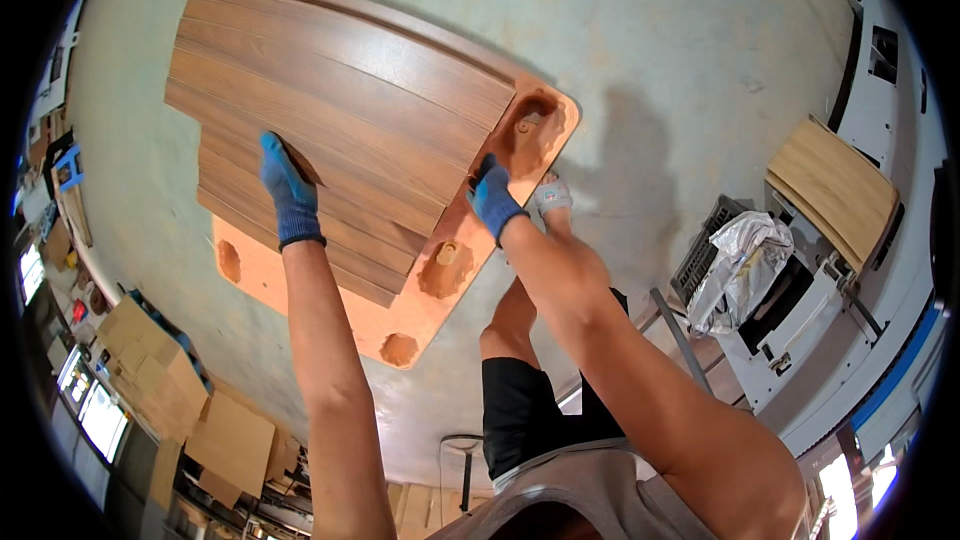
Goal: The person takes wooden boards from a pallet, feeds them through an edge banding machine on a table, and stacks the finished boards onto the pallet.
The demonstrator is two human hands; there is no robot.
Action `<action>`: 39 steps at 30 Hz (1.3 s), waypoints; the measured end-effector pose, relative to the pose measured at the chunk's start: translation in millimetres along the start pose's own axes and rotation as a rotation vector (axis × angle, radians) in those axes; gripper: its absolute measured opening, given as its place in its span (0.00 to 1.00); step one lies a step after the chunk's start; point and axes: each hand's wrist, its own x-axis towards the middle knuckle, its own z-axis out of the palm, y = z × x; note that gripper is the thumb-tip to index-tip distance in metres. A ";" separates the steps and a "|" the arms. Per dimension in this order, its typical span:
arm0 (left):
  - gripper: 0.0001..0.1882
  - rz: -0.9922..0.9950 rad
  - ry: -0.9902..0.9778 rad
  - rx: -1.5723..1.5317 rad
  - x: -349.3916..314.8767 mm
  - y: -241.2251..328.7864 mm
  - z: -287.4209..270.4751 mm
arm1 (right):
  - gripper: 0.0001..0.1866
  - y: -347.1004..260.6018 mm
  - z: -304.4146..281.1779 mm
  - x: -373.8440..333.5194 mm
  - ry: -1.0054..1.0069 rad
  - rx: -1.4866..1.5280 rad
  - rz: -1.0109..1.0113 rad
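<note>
A layer of brown wood-grain planks [330, 90] lies over a larger orange-brown board [270, 285] with rounded corners and rough-edged hollows. Both my hands wear blue work gloves. My left hand [288, 188] rests on the planks near their lower left part, fingers stretched out, a dark shadow beside it. At the right ends of the planks, my right hand [494, 198] touches the edge with fingers extended, between two hollows of the board. Some of its fingertips are hard to make out.
Pale green floor [690, 40] surrounds the board. My sandalled foot [553, 195] stands close to its right corner. On the right are a dark crate [705, 245], a silvery plastic bag [740, 270], curved wood pieces [835, 190] and a white machine. Cardboard [150, 365] leans at lower left.
</note>
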 end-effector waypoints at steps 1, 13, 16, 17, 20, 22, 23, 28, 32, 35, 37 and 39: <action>0.23 0.033 -0.013 0.050 1.1 6.9 -48.2 | 0.13 20.0 -1.9 -46.0 0.012 -0.167 0.126; 0.19 -0.298 0.176 0.027 -193.6 -26.4 -79.9 | 0.13 -236.9 -232.5 -179.8 -0.131 -0.469 0.024; 0.15 -0.232 0.023 0.300 -268.8 -76.5 -115.9 | 0.13 -269.5 -273.9 -216.9 -0.160 -0.549 -0.038; 0.15 -0.150 -0.002 0.397 -297.3 -91.9 -142.4 | 0.12 -269.8 -266.1 -243.1 -0.051 -0.602 -0.071; 0.17 -0.137 -0.120 0.551 -361.4 -136.1 -199.0 | 0.10 -261.5 -262.9 -317.5 0.021 -0.672 -0.211; 0.18 -0.258 -0.247 0.621 -398.7 -133.5 -204.5 | 0.08 -247.4 -274.6 -368.6 0.049 -0.561 -0.317; 0.20 -0.350 -0.245 0.631 -410.1 -134.5 -212.5 | 0.10 -236.3 -287.5 -381.7 0.015 -0.573 -0.356; 0.19 -0.348 -0.342 0.654 -416.3 -111.7 -269.0 | 0.13 -153.8 -372.3 -459.0 -0.133 -0.887 -0.514; 0.18 -0.332 -0.319 0.539 -401.9 -87.3 -285.0 | 0.09 -93.7 -455.4 -503.5 0.010 -0.785 -0.582; 0.20 -0.199 -0.405 0.641 -391.4 -83.7 -295.8 | 0.10 -64.7 -500.3 -539.2 0.169 -0.537 -0.301; 0.21 -0.105 -0.473 0.686 -389.1 -82.5 -282.4 | 0.07 -50.4 -529.2 -568.4 0.213 -0.420 -0.306; 0.22 -0.093 -0.571 0.769 -396.5 -74.1 -248.2 | 0.07 -44.2 -566.5 -574.9 0.206 -0.358 -0.328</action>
